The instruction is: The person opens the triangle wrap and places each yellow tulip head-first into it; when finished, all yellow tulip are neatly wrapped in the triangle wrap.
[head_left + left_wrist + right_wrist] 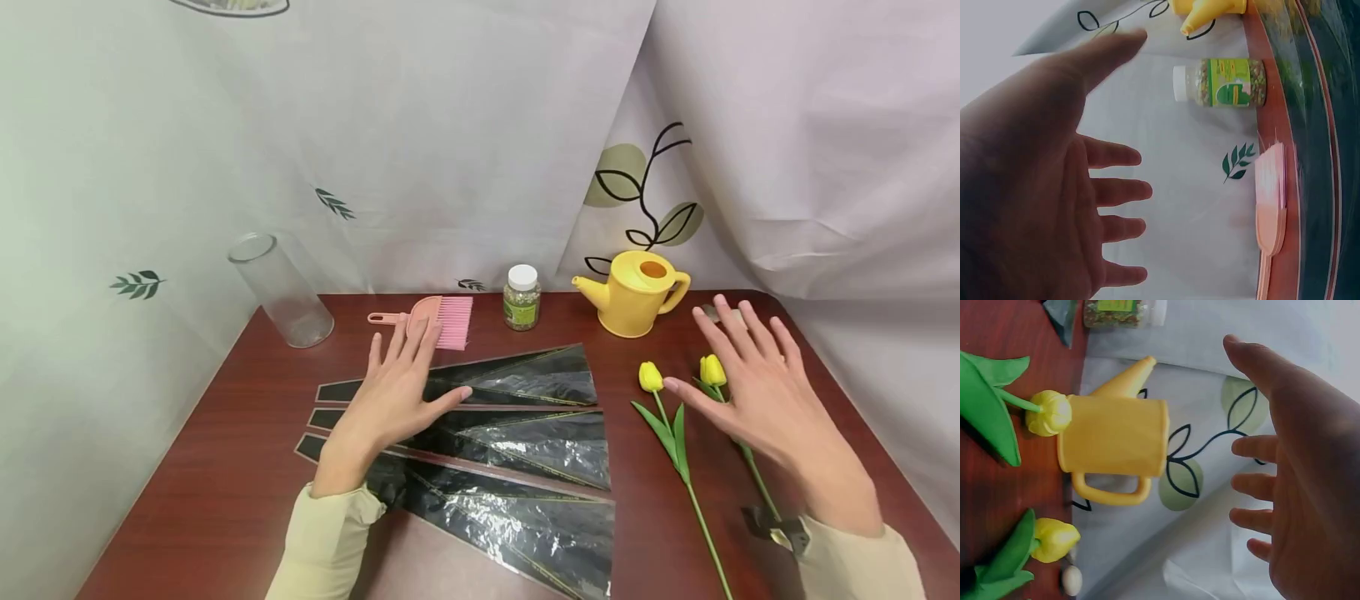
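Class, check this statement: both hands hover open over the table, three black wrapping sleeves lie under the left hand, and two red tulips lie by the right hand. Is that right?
Not quite: the tulips are yellow, not red, as the head view shows. The rest stands: the left hand and right hand are open over the table, with three black wrapping sleeves under the left one.

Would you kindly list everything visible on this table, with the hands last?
Black-and-clear cone-shaped plastic wrapping sleeves: three, fanned across table centre.
Yellow artificial tulips with green stems: two, right of the sleeves.
Yellow plastic watering can: one, back right.
Small white-capped jar with green label: one, back centre.
Pink plastic hand brush: one, back, left of the jar.
Clear glass cylinder vase: one, back left corner.
Dark red wooden table: one.
Left hand: open, above the sleeves.
Right hand: open, above the tulips.
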Motion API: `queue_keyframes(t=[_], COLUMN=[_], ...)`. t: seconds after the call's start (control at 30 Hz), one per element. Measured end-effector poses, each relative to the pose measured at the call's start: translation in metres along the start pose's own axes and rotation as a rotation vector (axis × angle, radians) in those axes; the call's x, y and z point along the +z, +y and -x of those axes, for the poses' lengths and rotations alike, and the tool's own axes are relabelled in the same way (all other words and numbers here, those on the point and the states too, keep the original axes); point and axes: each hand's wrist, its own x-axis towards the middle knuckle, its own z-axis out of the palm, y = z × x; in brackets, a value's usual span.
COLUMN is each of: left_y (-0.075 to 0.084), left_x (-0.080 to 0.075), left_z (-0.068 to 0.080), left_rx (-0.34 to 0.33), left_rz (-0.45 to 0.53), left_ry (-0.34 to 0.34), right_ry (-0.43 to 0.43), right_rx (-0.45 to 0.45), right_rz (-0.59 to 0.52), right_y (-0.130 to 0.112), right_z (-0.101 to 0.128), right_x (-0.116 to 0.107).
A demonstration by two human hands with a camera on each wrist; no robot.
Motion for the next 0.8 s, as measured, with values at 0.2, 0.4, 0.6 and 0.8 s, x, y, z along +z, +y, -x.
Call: queue_keyframes(t=[0.2, 0.4, 0.6, 0.8], left_y=[0.026, 0.08, 0.107, 0.114], left_x=[0.021, 0.061, 0.092, 0.109], left_z=[-0.03, -0.083, -0.106, -0.109], left_rx=[0.11, 0.233, 0.203, 0.175], left_rz=[-0.015, -0.021, -0.027, -0.029], left_ry=[0.064, 0.052, -0.019, -0.018], right_ry=[0.056, -0.033, -0.245, -0.338], right_rx=[0.141, 0.366, 0.459, 0.533], right_rz=[-0.089, -0.133, -0.196, -0.215], right_y=[-0.002, -0.016, -0.034, -0.045], right_z=[0.021, 0.06, 0.093, 0.106], right_x=[-0.016, -0.01, 0.021, 0.034])
